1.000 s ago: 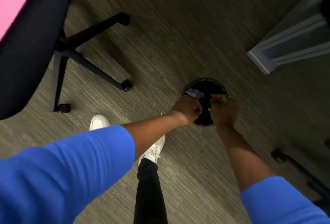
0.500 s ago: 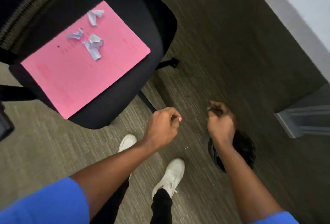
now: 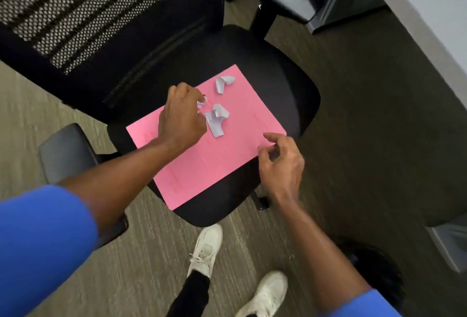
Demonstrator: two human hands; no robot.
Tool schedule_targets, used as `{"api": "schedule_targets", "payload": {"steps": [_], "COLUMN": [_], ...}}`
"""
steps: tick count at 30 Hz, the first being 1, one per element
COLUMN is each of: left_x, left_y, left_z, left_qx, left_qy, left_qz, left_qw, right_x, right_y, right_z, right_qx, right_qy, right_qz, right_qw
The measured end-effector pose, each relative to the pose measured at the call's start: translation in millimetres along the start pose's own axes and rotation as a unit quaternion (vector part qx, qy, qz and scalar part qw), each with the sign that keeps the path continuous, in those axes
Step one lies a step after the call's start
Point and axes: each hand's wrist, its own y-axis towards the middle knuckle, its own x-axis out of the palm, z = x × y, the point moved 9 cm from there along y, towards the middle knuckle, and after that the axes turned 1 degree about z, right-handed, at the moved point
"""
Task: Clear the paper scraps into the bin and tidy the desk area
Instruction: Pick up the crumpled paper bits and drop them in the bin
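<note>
Half a second ago both hands hung curled above the carpet by the bin; now they are over the chair seat (image 3: 285, 81). The left hand (image 3: 180, 119) has closed its fingertips on a small white paper scrap (image 3: 202, 102) on the pink sheet (image 3: 227, 155). The right hand (image 3: 281, 165) hovers loosely open, gripping nothing, at the sheet's right edge. Two more crumpled scraps lie on the smooth pink sheet: a curled one (image 3: 223, 82) farther up, and a larger folded one (image 3: 216, 119) just beside the left hand. The round black bin (image 3: 384, 273) sits on the ribbed carpet (image 3: 141, 273), well apart from the scraps, behind the right arm. The chair back is woven mesh.
</note>
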Motion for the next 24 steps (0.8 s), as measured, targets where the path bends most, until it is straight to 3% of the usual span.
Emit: {"api": "schedule_targets", "payload": {"steps": [3, 10, 15, 18, 24], "left_x": [3, 40, 55, 59, 53], "left_y": [34, 68, 69, 67, 55], "left_z": [-14, -8, 2, -1, 4], "left_qx": [0.029, 0.206, 0.306, 0.323, 0.299], "left_qy": [0.033, 0.115, 0.098, 0.110, 0.069], "left_qz": [-0.034, -0.127, -0.161, -0.173, -0.130], "left_qw": [0.998, 0.964, 0.933, 0.924, 0.943], "right_x": [42, 111, 133, 136, 121], "right_y": [11, 28, 30, 25, 8], "right_z": [-34, -76, -84, -84, -70], "right_qx": [-0.034, -0.080, -0.130, -0.151, -0.147], "right_qy": [-0.035, -0.164, -0.241, -0.255, -0.258], "right_qz": [-0.060, -0.156, -0.161, -0.155, -0.144], "right_qw": [0.997, 0.971, 0.948, 0.942, 0.944]}}
